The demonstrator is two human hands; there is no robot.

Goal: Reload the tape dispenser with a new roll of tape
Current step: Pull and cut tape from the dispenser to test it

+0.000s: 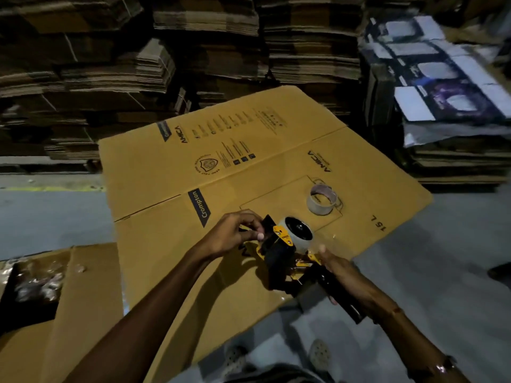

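A flattened carton [249,167] is spread on the floor. Above it, the tape dispenser [287,258] is gripped at its handle by the right hand [341,275], while its front flap is pinched by the left hand [235,233]. A clear roll [300,232] is seated on the dispenser; a spent core [323,199] is left standing just beyond on the carton
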